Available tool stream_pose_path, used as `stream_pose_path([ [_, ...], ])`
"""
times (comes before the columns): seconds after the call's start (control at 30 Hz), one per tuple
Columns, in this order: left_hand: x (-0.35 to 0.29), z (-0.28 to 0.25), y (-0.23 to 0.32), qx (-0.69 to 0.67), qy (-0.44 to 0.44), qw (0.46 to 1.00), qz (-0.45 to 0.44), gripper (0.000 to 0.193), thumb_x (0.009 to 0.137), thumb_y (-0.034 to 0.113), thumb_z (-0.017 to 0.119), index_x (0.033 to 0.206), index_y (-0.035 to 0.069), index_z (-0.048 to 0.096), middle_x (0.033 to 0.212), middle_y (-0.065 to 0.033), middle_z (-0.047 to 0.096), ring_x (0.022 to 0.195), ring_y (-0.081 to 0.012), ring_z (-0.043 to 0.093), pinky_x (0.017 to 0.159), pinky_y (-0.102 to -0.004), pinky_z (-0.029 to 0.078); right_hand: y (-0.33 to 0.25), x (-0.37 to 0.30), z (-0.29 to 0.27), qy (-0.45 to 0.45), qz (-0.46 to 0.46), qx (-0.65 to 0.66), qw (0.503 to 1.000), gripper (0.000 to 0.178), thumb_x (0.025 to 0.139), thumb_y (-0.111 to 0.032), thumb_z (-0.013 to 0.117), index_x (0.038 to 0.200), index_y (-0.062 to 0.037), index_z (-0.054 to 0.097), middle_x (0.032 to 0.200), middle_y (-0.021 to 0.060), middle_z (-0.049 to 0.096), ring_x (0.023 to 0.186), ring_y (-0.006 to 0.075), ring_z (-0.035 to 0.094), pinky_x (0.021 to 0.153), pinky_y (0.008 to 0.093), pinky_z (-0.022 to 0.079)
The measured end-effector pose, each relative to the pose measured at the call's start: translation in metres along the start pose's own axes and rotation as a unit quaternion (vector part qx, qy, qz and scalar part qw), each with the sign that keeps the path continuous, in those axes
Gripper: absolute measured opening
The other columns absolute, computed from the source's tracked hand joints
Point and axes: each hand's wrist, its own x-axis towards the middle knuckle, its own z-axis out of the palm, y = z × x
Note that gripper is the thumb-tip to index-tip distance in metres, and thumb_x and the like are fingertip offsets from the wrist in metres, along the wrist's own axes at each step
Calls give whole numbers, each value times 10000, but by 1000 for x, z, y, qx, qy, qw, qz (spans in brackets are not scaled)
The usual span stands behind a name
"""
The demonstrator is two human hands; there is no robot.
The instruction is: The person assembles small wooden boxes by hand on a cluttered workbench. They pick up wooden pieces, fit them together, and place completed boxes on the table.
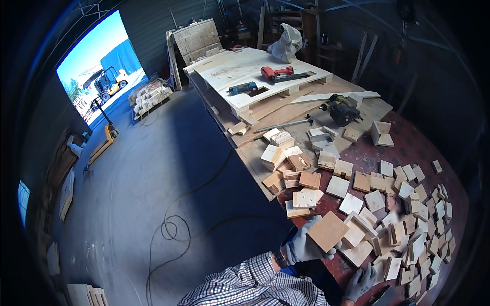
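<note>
My left hand [301,248], in a grey work glove, grips a square wooden block [328,231] above the near edge of the red table. The block's flat face is turned up, with fingertips showing under its lower right corner. Lower right, my gloved right hand [360,282] rests by the table edge with its fingers apart and nothing seen in it. Beside it is a dark flat object [384,296], partly cut off and not clear in kind. Loose wooden blocks [374,201] lie scattered and piled across the red tabletop [371,151], several right next to both hands.
Beyond the blocks, a wooden panel [214,76] carries a red nail gun [276,73] and a blue power tool [242,88]. A hammer [286,123] and a green-black power tool [343,110] lie nearer. On the floor, left, are a cable [190,230] and a yellow pallet jack [102,146].
</note>
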Motion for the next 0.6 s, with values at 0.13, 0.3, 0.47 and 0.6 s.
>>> stream_pose_path([
  [0.13, -4, 1, 3, 0, -3, 1000, 9, 805, 1037, 697, 440, 1505, 46, 506, 1273, -289, 657, 976, -376, 723, 893, -524, 549, -29, 13, -17, 26, -22, -15, 999, 317, 964, -154, 725, 1254, -29, 718, 1181, 197, 711, 1111, 392, 659, 973, 495, 528],
  [0.3, -5, 5, 2, -15, -6, 1000, 9, 806, 1034, 701, 444, 1514, 55, 502, 1286, -296, 655, 967, -381, 729, 880, -531, 554, -38, 18, -22, 38, -28, -24, 999, 278, 971, -190, 757, 1199, -31, 757, 1158, 204, 746, 1068, 398, 696, 931, 476, 570],
  [0.47, -10, 0, 0, -6, 1, 1000, 10, 797, 1033, 703, 446, 1518, 72, 503, 1281, -297, 661, 953, -386, 734, 868, -537, 556, -36, 15, -21, 35, -33, -18, 999, 281, 974, -191, 751, 1201, -26, 756, 1157, 205, 746, 1072, 396, 698, 933, 476, 570],
  [0.6, -12, 4, 0, -12, -9, 1000, 11, 791, 1038, 700, 436, 1520, 76, 502, 1284, -297, 661, 957, -385, 733, 865, -536, 556, -35, 13, -23, 26, -28, -19, 999, 292, 976, -203, 750, 1218, -41, 756, 1187, 208, 740, 1092, 399, 696, 938, 477, 570],
])
